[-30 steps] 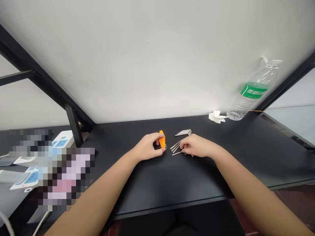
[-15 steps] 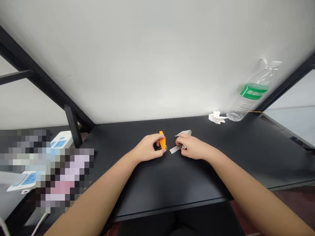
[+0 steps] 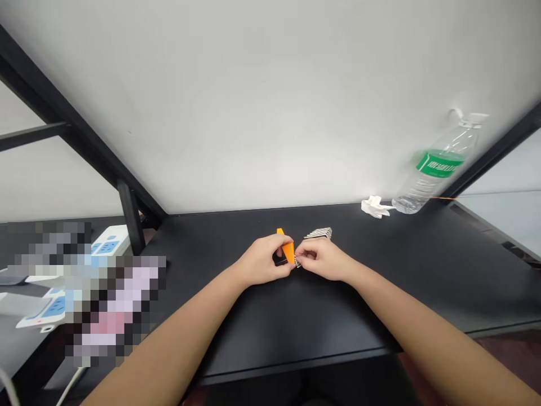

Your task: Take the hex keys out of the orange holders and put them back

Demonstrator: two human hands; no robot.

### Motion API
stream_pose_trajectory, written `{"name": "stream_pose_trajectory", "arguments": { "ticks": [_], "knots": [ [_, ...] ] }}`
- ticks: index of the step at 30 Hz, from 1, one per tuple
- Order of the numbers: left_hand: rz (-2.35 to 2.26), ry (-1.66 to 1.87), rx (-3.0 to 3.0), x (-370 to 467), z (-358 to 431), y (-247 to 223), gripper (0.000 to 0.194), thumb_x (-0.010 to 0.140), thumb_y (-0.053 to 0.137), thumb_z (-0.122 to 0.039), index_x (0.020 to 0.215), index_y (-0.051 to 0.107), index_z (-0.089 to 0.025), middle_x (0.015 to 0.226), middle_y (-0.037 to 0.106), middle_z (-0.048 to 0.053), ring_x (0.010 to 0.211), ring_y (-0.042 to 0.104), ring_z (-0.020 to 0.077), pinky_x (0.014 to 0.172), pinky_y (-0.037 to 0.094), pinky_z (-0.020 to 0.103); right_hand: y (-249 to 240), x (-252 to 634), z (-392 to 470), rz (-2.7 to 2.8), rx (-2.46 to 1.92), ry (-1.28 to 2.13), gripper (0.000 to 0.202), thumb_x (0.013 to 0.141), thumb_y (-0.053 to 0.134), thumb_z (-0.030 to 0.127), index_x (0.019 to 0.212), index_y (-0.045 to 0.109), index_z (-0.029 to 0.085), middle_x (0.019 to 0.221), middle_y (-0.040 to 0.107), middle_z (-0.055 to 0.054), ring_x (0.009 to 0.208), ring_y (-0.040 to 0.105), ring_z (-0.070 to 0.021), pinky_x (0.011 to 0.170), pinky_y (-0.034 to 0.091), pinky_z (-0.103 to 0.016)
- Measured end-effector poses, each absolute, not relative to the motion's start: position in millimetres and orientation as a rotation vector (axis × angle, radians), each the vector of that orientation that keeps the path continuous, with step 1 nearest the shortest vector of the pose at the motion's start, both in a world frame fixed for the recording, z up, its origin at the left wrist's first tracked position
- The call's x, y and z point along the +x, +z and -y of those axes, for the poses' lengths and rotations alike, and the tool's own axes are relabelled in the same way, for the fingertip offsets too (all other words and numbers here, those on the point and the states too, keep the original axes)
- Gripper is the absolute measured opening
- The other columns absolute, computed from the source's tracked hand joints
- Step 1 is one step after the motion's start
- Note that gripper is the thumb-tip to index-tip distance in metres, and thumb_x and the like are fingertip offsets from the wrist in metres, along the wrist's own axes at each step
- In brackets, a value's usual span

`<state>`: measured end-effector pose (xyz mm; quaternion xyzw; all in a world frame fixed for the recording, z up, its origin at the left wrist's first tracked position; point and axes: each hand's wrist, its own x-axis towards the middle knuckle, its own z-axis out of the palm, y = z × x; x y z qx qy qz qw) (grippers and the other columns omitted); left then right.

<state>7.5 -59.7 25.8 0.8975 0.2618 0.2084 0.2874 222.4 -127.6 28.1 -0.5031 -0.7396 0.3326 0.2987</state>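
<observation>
A: What surface do we record?
B: Black counter (image 3: pixel 338 321), pale wall (image 3: pixel 270 118) behind, bottle (image 3: pixel 440 163) at right rear.
A: Hands?
B: We see 2: left hand (image 3: pixel 262 259) gripping the orange holder (image 3: pixel 289 252) mid-counter, right hand (image 3: pixel 323 259) pinching metal keys (image 3: pixel 298 262) beside it.

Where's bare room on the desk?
Desk: free between left hand and wall, from right hand out to tissue and bottle, and on the near side of both hands. Crowded: mid-desk, orange holder in left hand, right hand close by, metal keys behind.
</observation>
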Motion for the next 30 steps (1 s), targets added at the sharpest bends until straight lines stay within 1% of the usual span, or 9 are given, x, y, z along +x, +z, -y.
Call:
{"name": "stream_pose_trajectory", "arguments": {
  "ticks": [3, 6, 11, 13, 16, 19, 21, 24, 30],
  "knots": [
    [-0.749, 0.495, 2.458, 4.9, 56.5, 27.7, 0.041, 0.076, 0.073, -0.030, 0.114, 0.062, -0.021, 0.094, 0.068, 0.002, 0.081, 0.062, 0.0165, 0.071, 0.050, 0.028, 27.6, 228.7, 126.1, 1.856, -1.434, 0.971, 0.009, 0.078, 0.058, 0.014, 0.071, 0.061, 0.018, 0.071, 0.060, 0.002, 0.066, 0.052, -0.0122, 0.061, 0.040, -0.025],
    [-0.808, 0.406, 2.499, -0.1, 52.3, 30.8, 0.042, 0.076, 0.073, -0.033, 0.115, 0.063, -0.021, 0.093, 0.068, 0.002, 0.081, 0.062, 0.0178, 0.070, 0.050, 0.029, 30.9, 242.9, 124.6, 1.811, -1.540, 1.110, 0.008, 0.078, 0.058, 0.019, 0.072, 0.063, 0.019, 0.070, 0.058, 0.002, 0.063, 0.050, -0.0119, 0.057, 0.038, -0.024],
    [-0.825, 0.357, 2.522, -6.2, 46.9, 31.8, 0.041, 0.079, 0.070, -0.035, 0.118, 0.064, -0.022, 0.094, 0.068, 0.002, 0.080, 0.062, 0.0176, 0.072, 0.050, 0.030, 37.8, 263.5, 125.8, 1.959, -1.674, 1.217, 0.011, 0.078, 0.057, 0.020, 0.073, 0.067, 0.019, 0.067, 0.060, 0.002, 0.060, 0.049, -0.0124, 0.055, 0.035, -0.025],
    [-0.835, 0.394, 2.500, -6.6, 45.5, 30.0, 0.042, 0.081, 0.069, -0.036, 0.119, 0.063, -0.022, 0.095, 0.068, 0.002, 0.080, 0.062, 0.0173, 0.072, 0.050, 0.030, 40.8, 267.5, 127.6, 2.121, -1.748, 1.138, 0.015, 0.080, 0.059, 0.023, 0.068, 0.065, 0.019, 0.063, 0.058, 0.002, 0.057, 0.048, -0.0127, 0.054, 0.034, -0.026],
    [-0.844, 0.432, 2.467, -6.0, 43.8, 26.8, 0.040, 0.081, 0.070, -0.036, 0.118, 0.064, -0.022, 0.094, 0.067, 0.002, 0.080, 0.062, 0.0165, 0.071, 0.050, 0.029, 45.7, 270.7, 130.5, 2.191, -1.840, 0.830, 0.024, 0.088, 0.059, 0.031, 0.067, 0.061, 0.020, 0.062, 0.056, 0.001, 0.056, 0.048, -0.0134, 0.055, 0.033, -0.028],
    [-0.847, 0.447, 2.455, -5.2, 42.3, 23.5, 0.041, 0.081, 0.070, -0.038, 0.118, 0.064, -0.022, 0.093, 0.067, 0.002, 0.079, 0.062, 0.0162, 0.071, 0.050, 0.029, 47.3, 270.5, 133.0, 2.167, -1.719, 0.604, 0.012, 0.088, 0.065, 0.033, 0.091, 0.066, 0.022, 0.092, 0.065, -0.003, 0.077, 0.058, -0.0169, 0.068, 0.043, -0.029],
    [-0.844, 0.449, 2.450, -4.9, 41.2, 21.2, 0.043, 0.082, 0.070, -0.040, 0.120, 0.063, -0.022, 0.094, 0.067, 0.002, 0.080, 0.062, 0.0164, 0.072, 0.051, 0.030, 44.4, 267.7, 134.0, 2.241, -1.606, 0.587, 0.019, 0.085, 0.070, 0.030, 0.103, 0.066, 0.023, 0.111, 0.062, -0.005, 0.094, 0.059, -0.0198, 0.079, 0.046, -0.031],
    [-0.849, 0.447, 2.448, -5.1, 40.0, 18.0, 0.044, 0.082, 0.070, -0.042, 0.120, 0.063, -0.022, 0.092, 0.066, 0.002, 0.080, 0.061, 0.0165, 0.073, 0.051, 0.030, 36.6, 262.1, 132.8, 2.349, -1.518, 0.629, 0.020, 0.084, 0.072, 0.023, 0.102, 0.065, 0.022, 0.114, 0.060, -0.007, 0.105, 0.057, -0.0228, 0.086, 0.046, -0.033],
    [-0.838, 0.468, 2.449, -4.8, 39.8, 17.7, 0.044, 0.081, 0.070, -0.039, 0.121, 0.064, -0.022, 0.091, 0.066, 0.002, 0.079, 0.061, 0.0160, 0.072, 0.050, 0.029, 26.8, 259.5, 125.0, 2.358, -1.528, 0.601, 0.018, 0.083, 0.061, 0.009, 0.097, 0.060, 0.020, 0.101, 0.061, -0.006, 0.091, 0.054, -0.0203, 0.079, 0.043, -0.032]
  ]
}}
